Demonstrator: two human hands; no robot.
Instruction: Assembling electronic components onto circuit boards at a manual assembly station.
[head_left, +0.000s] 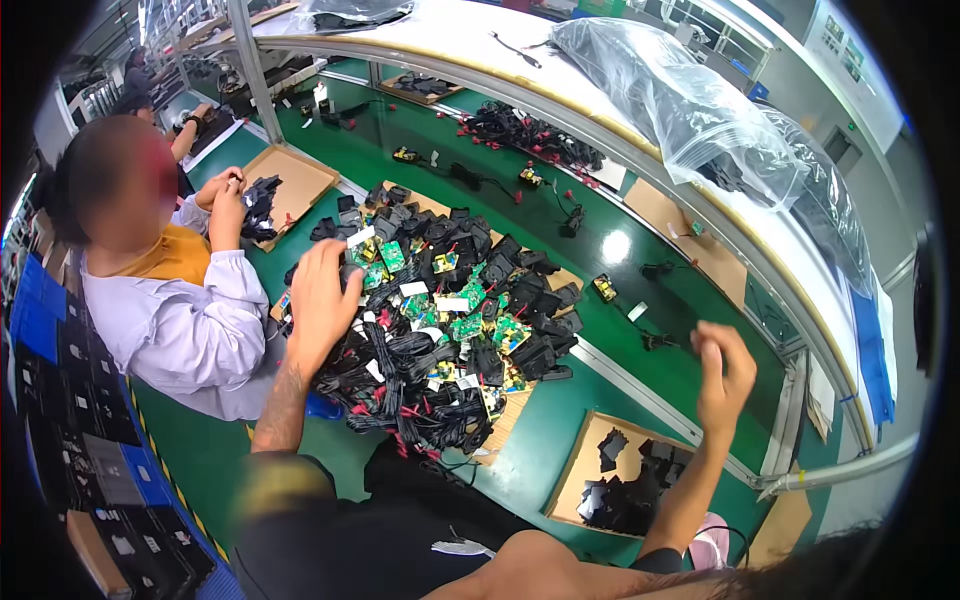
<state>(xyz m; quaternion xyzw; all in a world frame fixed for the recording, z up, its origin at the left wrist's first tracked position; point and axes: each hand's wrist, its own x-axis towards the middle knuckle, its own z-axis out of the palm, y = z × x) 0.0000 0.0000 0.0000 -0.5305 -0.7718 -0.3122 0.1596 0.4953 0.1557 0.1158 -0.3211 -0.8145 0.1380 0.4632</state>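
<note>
The heap of cables, black housings and circuit boards [467,327] lies directly in front of me, immediately right of my left hand [322,300]. My left hand is the nearer one, at the heap's left edge, thumb spread from the fingers. My right hand [725,375] is raised well apart, right of the heap, its fingers curled toward the thumb. At this viewing angle I cannot tell whether either hand is closed on a part. The heap has no single long axis; its cable bundles [388,372] run roughly toward my body. It rests on a brown board [512,425] on the green worktable [525,462]. A shallow tray [580,460] of black pieces [605,502] sits at right. Beyond runs a green conveyor [680,300], under a white shelf [470,50]. A co-worker [200,320] occupies the left side.
</note>
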